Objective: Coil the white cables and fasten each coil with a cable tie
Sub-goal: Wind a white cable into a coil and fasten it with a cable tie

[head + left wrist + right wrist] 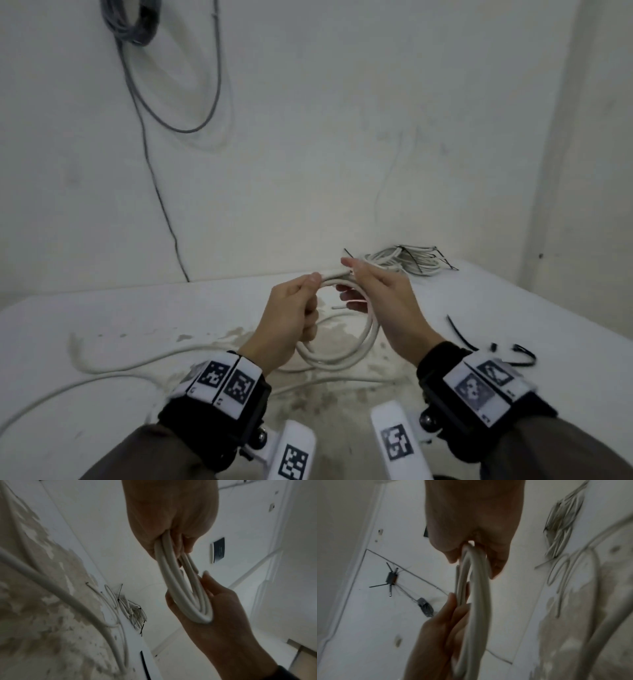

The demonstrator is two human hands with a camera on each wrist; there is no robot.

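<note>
1. Wrist cameras [294, 455] on both forearms sat nearest the head view; beyond them both hands held one coil [342, 349] above the bench [102, 318].
2. Left hand [291, 325] was closed in a fist round one side of the coil, several white turns running through the curled fingers [187, 543].
3. Right hand [383, 308] cupped the opposite side; the turns lay in its palm, the thumb and fingers partly curled round them and the fingertips extended.
4. Step in hand, as judged: coiling. A loose length of white cable [113, 373] trailed from the coil across the bench to the left, so the winding looked unfinished.
5. No tie was visible on the held coil.
6. Black cable ties [462, 334] lay on the bench just right of the right hand.
7. Finished coils [407, 262], already bound with black ties, lay at the far edge of the bench near the wall.
8. Next move, as judged: draw in the trailing length turn by turn, keep the left fist tight so the turns stay together, then free the right hand to fetch a tie.
9. Risk, as judged: the stiff turns may spring apart if either hold slackens.
</note>
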